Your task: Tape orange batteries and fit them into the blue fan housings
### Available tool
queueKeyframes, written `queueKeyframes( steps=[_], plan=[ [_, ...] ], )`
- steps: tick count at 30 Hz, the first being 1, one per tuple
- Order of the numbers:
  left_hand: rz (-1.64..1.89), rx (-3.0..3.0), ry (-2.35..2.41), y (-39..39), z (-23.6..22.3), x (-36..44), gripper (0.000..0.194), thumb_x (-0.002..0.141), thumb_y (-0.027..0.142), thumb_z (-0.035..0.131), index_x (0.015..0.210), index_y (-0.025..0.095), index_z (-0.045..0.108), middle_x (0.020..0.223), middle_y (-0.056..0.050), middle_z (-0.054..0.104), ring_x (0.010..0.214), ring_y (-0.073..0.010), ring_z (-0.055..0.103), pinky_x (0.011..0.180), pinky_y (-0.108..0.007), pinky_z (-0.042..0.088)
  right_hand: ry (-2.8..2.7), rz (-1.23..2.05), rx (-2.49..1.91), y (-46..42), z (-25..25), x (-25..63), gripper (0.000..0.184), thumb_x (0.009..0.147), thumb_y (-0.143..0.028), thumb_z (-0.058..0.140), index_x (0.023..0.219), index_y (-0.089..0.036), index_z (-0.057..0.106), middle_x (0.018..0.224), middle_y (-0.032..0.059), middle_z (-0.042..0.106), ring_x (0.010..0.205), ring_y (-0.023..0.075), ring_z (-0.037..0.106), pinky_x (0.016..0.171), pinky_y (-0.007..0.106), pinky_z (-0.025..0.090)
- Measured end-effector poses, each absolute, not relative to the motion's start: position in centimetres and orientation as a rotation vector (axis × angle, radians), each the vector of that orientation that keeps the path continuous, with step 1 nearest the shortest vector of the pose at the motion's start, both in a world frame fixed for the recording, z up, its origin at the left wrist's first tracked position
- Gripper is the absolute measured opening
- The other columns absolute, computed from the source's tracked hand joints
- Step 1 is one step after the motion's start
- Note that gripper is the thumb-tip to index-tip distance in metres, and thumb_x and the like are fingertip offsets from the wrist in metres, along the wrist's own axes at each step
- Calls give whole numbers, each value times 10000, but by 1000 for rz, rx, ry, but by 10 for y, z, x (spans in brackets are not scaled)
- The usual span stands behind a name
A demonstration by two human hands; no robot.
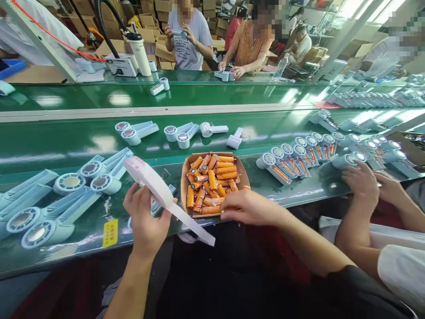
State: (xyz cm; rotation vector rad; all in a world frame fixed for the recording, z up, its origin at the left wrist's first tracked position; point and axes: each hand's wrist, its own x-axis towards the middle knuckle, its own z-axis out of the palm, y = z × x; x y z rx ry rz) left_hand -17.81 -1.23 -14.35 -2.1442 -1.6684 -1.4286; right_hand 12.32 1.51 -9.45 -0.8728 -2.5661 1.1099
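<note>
My left hand (146, 221) grips a white fan-shaped plastic housing (156, 186) by its middle, its round head tilted up to the left and its long handle pointing down to the right. My right hand (247, 206) reaches into the near edge of a cardboard tray (244, 175) full of orange cylindrical batteries (212, 181), fingers closing around one at the tray's front; what it pinches is partly hidden. The tray sits on the green bench in front of me.
Pale blue fan housings (66, 195) lie in a pile at the left, more on the green conveyor (172, 130). At the right a co-worker's hands (361, 181) rest on a row of housings fitted with batteries (299, 155). People stand across the line.
</note>
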Motion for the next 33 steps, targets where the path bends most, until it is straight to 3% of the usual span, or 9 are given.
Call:
queueKeyframes(
  steps=[2, 5, 8, 11, 16, 19, 24, 30, 33],
  plan=[
    [-1296, -2138, -1508, -14, -135, -175, 538, 912, 210, 788, 1379, 115, 538, 1183, -192, 610, 1361, -388, 472, 1129, -548, 440, -2738, 815, -1057, 34, -94, 126, 256, 1028, -274, 639, 1174, -94, 750, 1084, 113, 720, 1050, 257, 674, 972, 385, 503],
    [-1238, -2215, -1411, -14, -129, -167, 473, 898, 148, 772, 1308, 73, 546, 1199, -192, 614, 1328, -384, 473, 1139, -488, 419, -2959, 801, -1172, 54, -94, 126, 352, 982, -208, 658, 1312, -104, 721, 1229, 139, 702, 1182, 345, 666, 1024, 507, 514],
    [-1200, -2269, -1409, -17, -125, -164, 463, 859, 56, 761, 1270, 73, 549, 1200, -182, 615, 1308, -402, 468, 1121, -500, 417, -2441, 1141, -1268, 62, -92, 131, 358, 1004, -316, 630, 1263, -88, 722, 1079, 134, 738, 1009, 286, 723, 908, 437, 561],
    [-1136, -2325, -1397, -20, -122, -165, 500, 803, -36, 744, 1253, 72, 553, 1179, -178, 621, 1289, -428, 471, 1085, -530, 428, -1852, 1429, -1143, 64, -87, 138, 634, 988, -470, 627, 1451, -41, 562, 1044, 127, 732, 919, 200, 725, 850, 337, 576],
    [-1053, -2368, -1382, -19, -123, -164, 490, 825, -31, 709, 1273, 75, 542, 1174, -173, 626, 1289, -432, 470, 1051, -542, 475, -2816, 1146, -1141, 59, -83, 120, 337, 989, -224, 653, 1299, -101, 705, 1205, 113, 726, 1082, 263, 692, 931, 377, 510],
    [-1024, -2391, -1386, -19, -125, -162, 480, 835, -33, 699, 1275, 73, 537, 1182, -174, 628, 1288, -425, 468, 1039, -548, 495, -3006, 950, -1152, 62, -80, 114, 336, 1022, -215, 598, 1319, -95, 698, 1271, 123, 704, 1154, 291, 675, 953, 393, 483],
    [-1035, -2392, -1399, -24, -124, -163, 447, 855, -30, 676, 1268, 76, 542, 1183, -176, 626, 1294, -421, 467, 1042, -569, 494, -2441, 1259, -1111, 74, -72, 140, 384, 860, -130, 623, 1218, -69, 749, 814, 5, 624, 697, 105, 534, 666, 246, 433],
    [-996, -2423, -1415, -27, -129, -164, 502, 826, -43, 694, 1292, 71, 544, 1206, -168, 627, 1286, -421, 476, 1027, -547, 519, -2931, 957, -1253, 60, -81, 125, 365, 975, -381, 703, 1212, -107, 743, 1107, 117, 716, 985, 253, 666, 855, 364, 470],
    [-983, -2444, -1388, -26, -131, -162, 503, 831, -41, 686, 1302, 61, 543, 1205, -177, 625, 1279, -427, 478, 1016, -562, 523, -2988, 981, -1267, 61, -82, 120, 383, 961, -310, 722, 1281, -99, 707, 1052, 114, 730, 960, 258, 686, 801, 352, 458]
  ],
)
